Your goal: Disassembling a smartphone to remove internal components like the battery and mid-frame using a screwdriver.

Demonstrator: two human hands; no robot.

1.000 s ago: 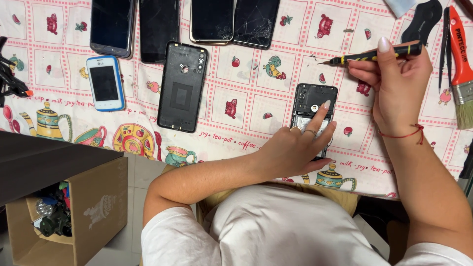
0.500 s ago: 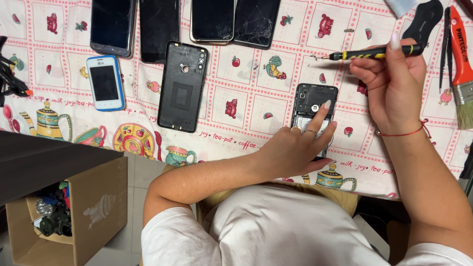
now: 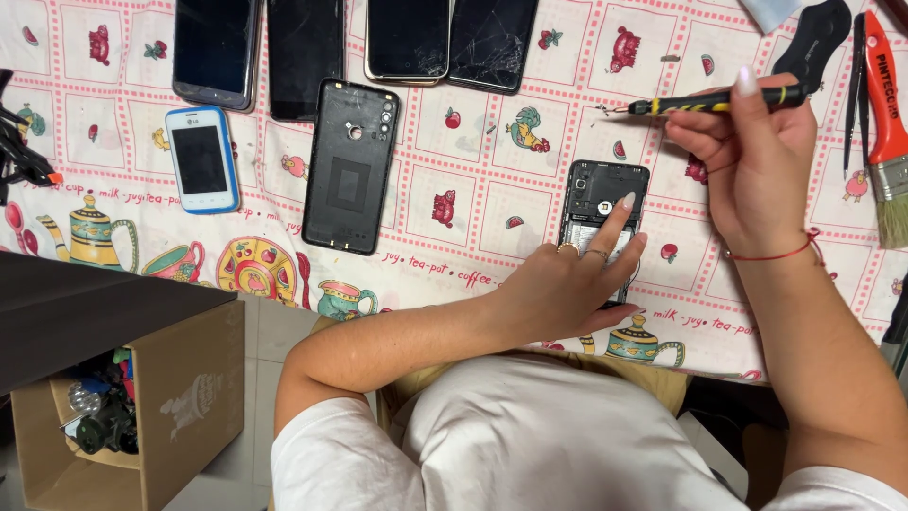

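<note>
An opened black phone [image 3: 600, 194] with its back cover off lies on the patterned tablecloth [image 3: 473, 151]. My left hand [image 3: 567, 284] rests on its lower half, index finger pressing near the middle. My right hand [image 3: 752, 161] is raised to the right of the phone and grips a black-and-yellow screwdriver [image 3: 714, 99], held about level with its tip pointing left over the cloth. A black phone back cover [image 3: 350, 166] lies face down further left.
Several dark phones [image 3: 407, 38] line the table's far edge, a small white-and-blue phone [image 3: 200, 158] at left. A red-handled brush [image 3: 886, 123], tweezers [image 3: 855, 85] and a black pry tool [image 3: 821, 33] lie at far right. A cardboard box [image 3: 123, 416] of parts stands on the floor at lower left.
My right hand has tilted the screwdriver so its tip is a little higher and further from the phone. My left hand stays on the phone.
</note>
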